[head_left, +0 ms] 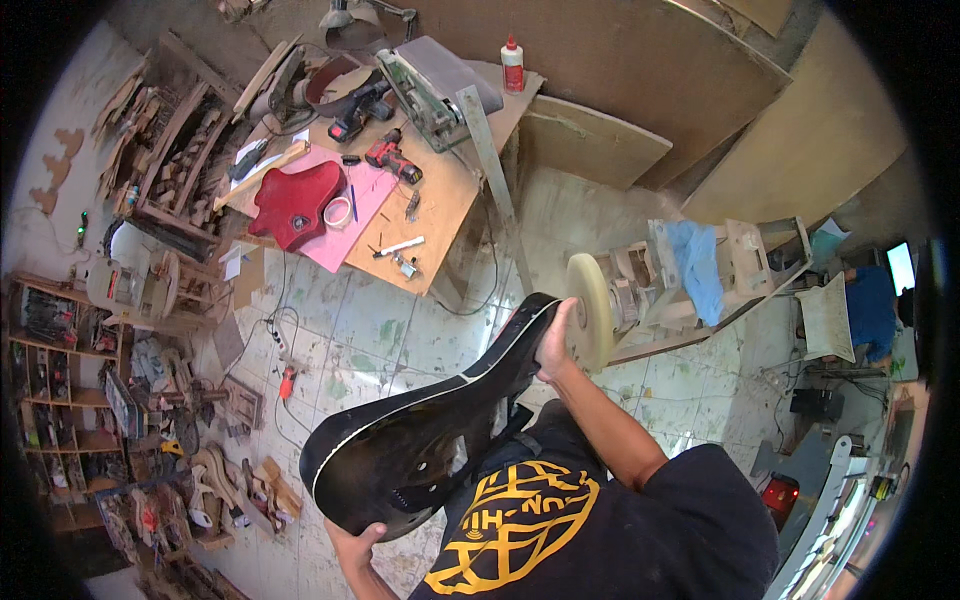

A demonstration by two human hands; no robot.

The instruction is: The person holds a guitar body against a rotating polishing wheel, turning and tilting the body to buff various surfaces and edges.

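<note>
One glossy black guitar body with a thin white edge binding [420, 440] is held up in front of the chest, tilted so its upper horn points up and to the right. The left hand [355, 545] is curled around the rounded bottom edge, fingers wrapped onto the face. The right hand [556, 340] is closed around the upper horn, pressing that end against one pale cream round buffing wheel [588, 312], which sits just right of that hand. The wheel is mounted on one rough wooden stand [690, 290] with a blue rag [698, 265] draped over it.

Well above the left hand there's one plywood workbench [440, 205]. On it: one red guitar body [293, 203] lying on a pink sheet [362, 205], two red-and-black cordless drills [395, 157], and one bottle of white glue with a red cap [512, 62] at the far corner. Left of the hands, wooden shelves [60, 370] are crammed with offcuts, too jumbled to count. Far right, past the right arm, another person in a blue top [870, 310] sits near a lit screen [902, 266].
</note>
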